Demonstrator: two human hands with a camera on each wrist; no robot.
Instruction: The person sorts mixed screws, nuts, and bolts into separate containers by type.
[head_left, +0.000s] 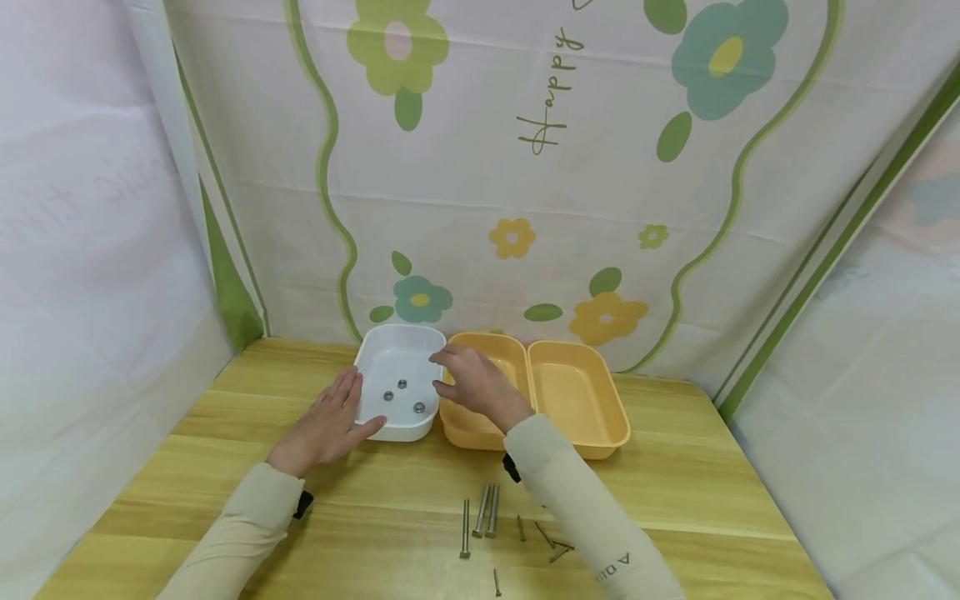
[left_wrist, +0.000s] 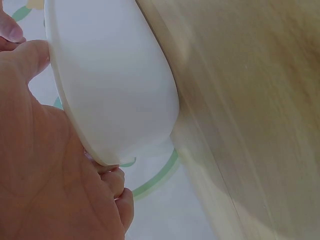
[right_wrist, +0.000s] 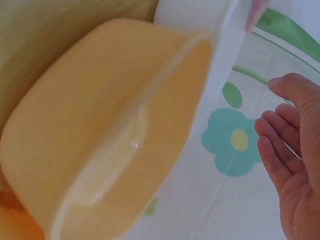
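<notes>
My left hand [head_left: 322, 421] rests on the white tray [head_left: 399, 354], its fingers along the left side and its thumb over the near rim. The left wrist view shows the palm against that tray's edge [left_wrist: 62, 100]. Three metal nuts [head_left: 402, 384] lie inside, toward the tray's near half. Above the seam between the white tray and the middle yellow tray [head_left: 468, 437] hovers my right hand [head_left: 480, 385]. Its fingers are loosely bent with a gap to the thumb, and the right wrist view shows nothing between them.
Another yellow tray [head_left: 577, 392] adjoins the middle one on the right. On the wooden table [head_left: 390, 533] nearer me lie three long bolts [head_left: 482, 510] and several small screws [head_left: 521, 528], partly beside my right sleeve. A flowered cloth wall [head_left: 450, 167] stands behind the trays.
</notes>
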